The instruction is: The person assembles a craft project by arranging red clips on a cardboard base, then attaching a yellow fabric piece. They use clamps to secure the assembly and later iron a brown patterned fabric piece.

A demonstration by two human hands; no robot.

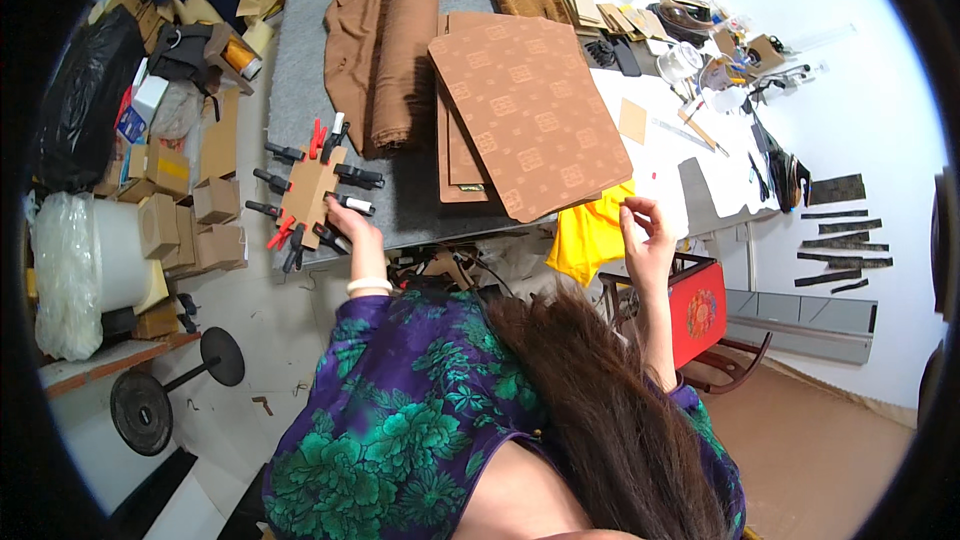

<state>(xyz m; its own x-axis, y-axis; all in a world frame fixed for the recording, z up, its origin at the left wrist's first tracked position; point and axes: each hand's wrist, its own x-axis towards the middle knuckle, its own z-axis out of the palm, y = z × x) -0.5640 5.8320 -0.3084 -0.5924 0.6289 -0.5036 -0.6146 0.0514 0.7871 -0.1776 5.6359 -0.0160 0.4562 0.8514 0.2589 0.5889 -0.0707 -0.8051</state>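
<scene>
My left hand (355,225) grips the right edge of a small brown board (309,191) at the table's near left corner. Several spring clamps with black handles, such as this clamp (358,176), and red clamps (318,139) are clipped around the board. Part of that hand's fingers is hidden by the board and clamps. My right hand (649,240) is raised in front of the table's near edge, beside a yellow cloth (589,236). Its thumb and forefinger are close together; whether something small is between them cannot be made out. A stack of brown patterned panels (532,120) lies between my hands.
A roll of brown fabric (405,45) lies on the grey-covered table (307,75). Tools and a white spool (679,62) crowd the table's right side. Cardboard boxes (166,169) line the floor at left. A red-backed chair (699,315) stands at right.
</scene>
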